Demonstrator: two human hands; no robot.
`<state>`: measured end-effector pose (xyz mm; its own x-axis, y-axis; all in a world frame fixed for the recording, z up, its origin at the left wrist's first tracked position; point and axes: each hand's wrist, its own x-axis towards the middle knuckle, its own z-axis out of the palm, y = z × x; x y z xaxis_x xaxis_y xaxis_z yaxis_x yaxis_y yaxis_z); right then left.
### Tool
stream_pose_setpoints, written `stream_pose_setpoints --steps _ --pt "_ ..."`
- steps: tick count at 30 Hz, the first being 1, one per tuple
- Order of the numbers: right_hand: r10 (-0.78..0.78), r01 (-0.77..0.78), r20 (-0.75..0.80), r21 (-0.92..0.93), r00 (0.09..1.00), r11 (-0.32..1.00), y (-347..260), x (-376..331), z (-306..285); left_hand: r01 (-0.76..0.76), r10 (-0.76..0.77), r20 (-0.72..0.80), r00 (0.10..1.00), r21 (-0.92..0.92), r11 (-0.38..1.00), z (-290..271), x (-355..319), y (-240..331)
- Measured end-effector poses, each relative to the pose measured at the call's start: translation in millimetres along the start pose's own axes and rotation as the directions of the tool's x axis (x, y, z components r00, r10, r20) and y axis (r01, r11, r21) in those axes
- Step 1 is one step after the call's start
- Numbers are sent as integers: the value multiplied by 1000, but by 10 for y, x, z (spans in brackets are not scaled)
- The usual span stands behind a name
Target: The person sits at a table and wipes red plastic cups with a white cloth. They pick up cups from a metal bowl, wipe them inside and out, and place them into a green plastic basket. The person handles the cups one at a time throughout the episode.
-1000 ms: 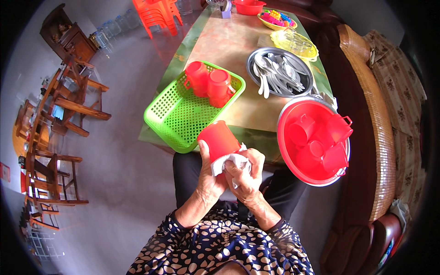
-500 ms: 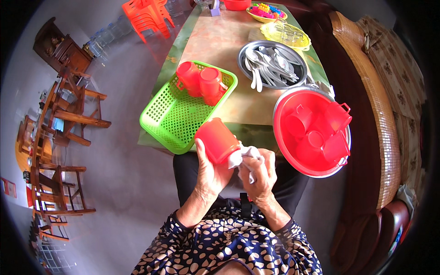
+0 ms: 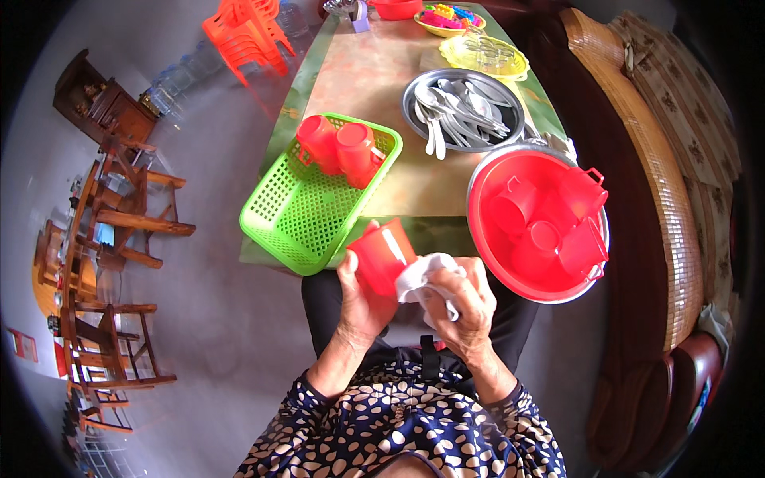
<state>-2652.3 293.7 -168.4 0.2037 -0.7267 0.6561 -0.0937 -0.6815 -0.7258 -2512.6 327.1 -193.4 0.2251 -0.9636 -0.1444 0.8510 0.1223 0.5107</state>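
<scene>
My left hand [image 3: 360, 307] is wrapped round a red plastic cup [image 3: 382, 253], held tilted over my lap just off the table's near edge. Bunched in my right hand [image 3: 468, 307] is a white cloth [image 3: 426, 280], pressed against the cup's right-hand end. Beyond my left hand, a green perforated basket [image 3: 291, 211] holds red cups [image 3: 353, 144] standing at its far end. To the right, a red basin [image 3: 498, 259] inside a metal one has several more red cups [image 3: 542, 243] in it.
Behind the red basin stands a metal bowl [image 3: 408, 111] full of spoons [image 3: 458, 111]. Farther back are a yellow basket [image 3: 522, 65] with glasses and a bowl of colourful pieces [image 3: 450, 16]. Wooden chairs [image 3: 135, 209] stand left, a long seat [image 3: 661, 199] right.
The cup has turned in my left hand, its far end now pointing up and to the right. My right hand with the cloth has shifted slightly right. The view has moved a little.
</scene>
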Motion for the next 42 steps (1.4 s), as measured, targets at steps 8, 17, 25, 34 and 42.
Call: stream_pose_setpoints --steps 8,17,25,34,42 --pt "5 -16 108 94 994 995 26 -16 91 -38 17 71 997 308 950 -145 -110 -41" --pt "532 -583 284 589 798 560 245 58 51 -75 -8 187 982 429 900 -17 -143 -44" --pt "-42 42 11 -31 999 999 -13 -191 182 -104 69 94 993 438 893 -72 -144 -20" --pt "158 -156 -20 87 987 984 70 -100 188 -80 60 83 995 254 964 -88 -185 -100" --pt "230 -232 30 83 973 969 140 -325 325 -200 203 33 979 383 902 11 -172 -64"
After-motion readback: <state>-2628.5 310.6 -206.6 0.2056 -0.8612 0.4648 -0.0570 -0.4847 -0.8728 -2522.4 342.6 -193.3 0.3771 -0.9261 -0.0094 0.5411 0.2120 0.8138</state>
